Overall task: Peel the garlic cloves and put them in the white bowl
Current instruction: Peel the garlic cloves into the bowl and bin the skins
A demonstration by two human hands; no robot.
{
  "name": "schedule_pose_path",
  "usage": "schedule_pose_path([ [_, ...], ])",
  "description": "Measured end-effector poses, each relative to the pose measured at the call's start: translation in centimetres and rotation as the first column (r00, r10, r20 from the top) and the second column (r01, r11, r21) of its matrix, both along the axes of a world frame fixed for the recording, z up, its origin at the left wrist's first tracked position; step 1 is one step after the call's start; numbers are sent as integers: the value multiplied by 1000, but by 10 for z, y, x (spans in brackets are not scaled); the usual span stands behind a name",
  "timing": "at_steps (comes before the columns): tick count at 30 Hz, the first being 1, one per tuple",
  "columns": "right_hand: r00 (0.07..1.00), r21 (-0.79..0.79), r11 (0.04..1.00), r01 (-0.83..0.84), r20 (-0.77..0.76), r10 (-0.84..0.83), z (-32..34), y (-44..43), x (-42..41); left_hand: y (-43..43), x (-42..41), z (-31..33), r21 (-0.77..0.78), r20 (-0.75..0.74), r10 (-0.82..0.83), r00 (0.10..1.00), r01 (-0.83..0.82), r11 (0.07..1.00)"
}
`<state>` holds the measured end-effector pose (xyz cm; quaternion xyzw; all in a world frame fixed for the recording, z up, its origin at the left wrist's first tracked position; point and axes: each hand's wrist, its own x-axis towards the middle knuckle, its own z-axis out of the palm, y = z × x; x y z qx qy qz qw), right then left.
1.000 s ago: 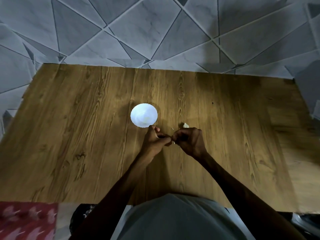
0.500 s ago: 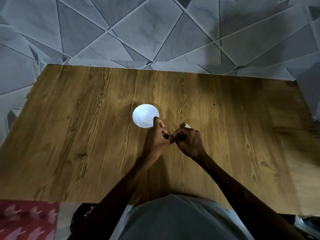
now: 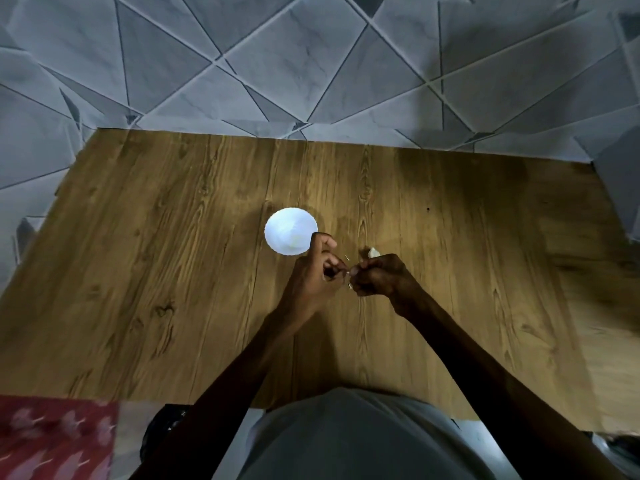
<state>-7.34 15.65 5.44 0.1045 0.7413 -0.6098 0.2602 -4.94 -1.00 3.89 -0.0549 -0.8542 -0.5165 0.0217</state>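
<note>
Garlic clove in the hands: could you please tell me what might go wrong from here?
1. The left hand and right hand pinch the small garlic clove over the table, beside the white bowl; a slipped grip would likely drop it on the wood.
2. The left hand's raised finger is close to the bowl's rim and might nudge it.
3. In this dim light, leftover skin could go unnoticed.

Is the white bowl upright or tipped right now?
Upright: the white bowl sits flat on the wooden table, its round opening facing up. Its contents are too washed out to tell.
</note>
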Motion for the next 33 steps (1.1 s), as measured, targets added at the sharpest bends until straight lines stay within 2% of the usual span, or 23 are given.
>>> schedule_pose_path([
  [4,998,47,997,-54,28,52,1,0,-2,-1,0,4,-31,-12,-82,997,81,996],
  [12,992,157,980,-123,17,122,8,-2,-7,-4,-2,8,-109,-57,-105,993,99,989],
  [22,996,122,990,-73,-49,79,12,-2,-4,-7,-6,13,-124,-51,-152,987,145,982],
  [25,997,151,988,-44,-59,54,12,-5,-4,-7,-7,14,-85,-35,-137,990,133,987],
  [30,983,230,973,-27,-171,68,7,-8,-2,-7,-7,10,-49,-5,-120,993,120,992],
  [33,980,222,975,-4,-195,48,5,-9,0,-6,-7,9,-56,-13,-111,994,111,992],
])
